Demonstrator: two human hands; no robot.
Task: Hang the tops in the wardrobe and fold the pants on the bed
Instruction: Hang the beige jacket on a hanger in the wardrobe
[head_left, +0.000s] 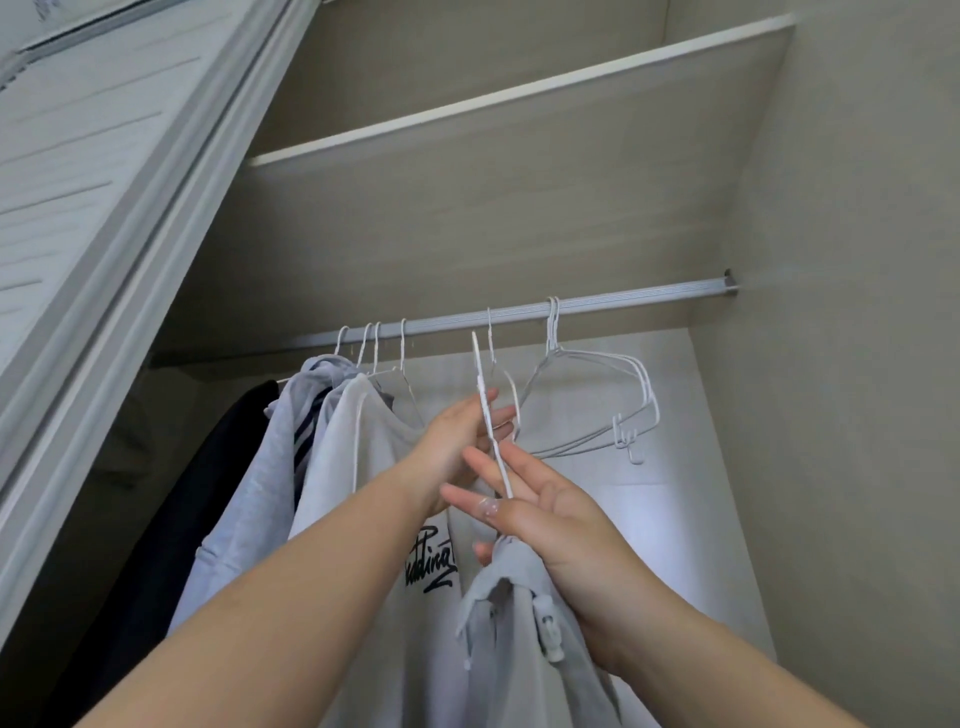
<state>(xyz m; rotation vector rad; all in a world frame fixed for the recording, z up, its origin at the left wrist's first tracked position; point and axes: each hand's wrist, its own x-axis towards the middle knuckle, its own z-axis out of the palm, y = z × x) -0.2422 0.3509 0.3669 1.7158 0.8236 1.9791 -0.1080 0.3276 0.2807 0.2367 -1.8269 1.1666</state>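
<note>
nearest to me hung the grey top (519, 649), draped on a white hanger (493, 441) whose hook stood just below the rail (571, 307), not yet over it. my right hand (550, 514) held the hanger's neck at the collar, fingers loosely spread around the wire; my left hand (457, 441) was flat and straight-fingered against the stem. i judged the loose hold could let the hook twist and miss the rail, or the collar slide off. empty hangers (597, 405) hung just right of the gap, the white printed top (395, 493) and other clothes (291, 441) to the left; either could snag the hook.
</note>
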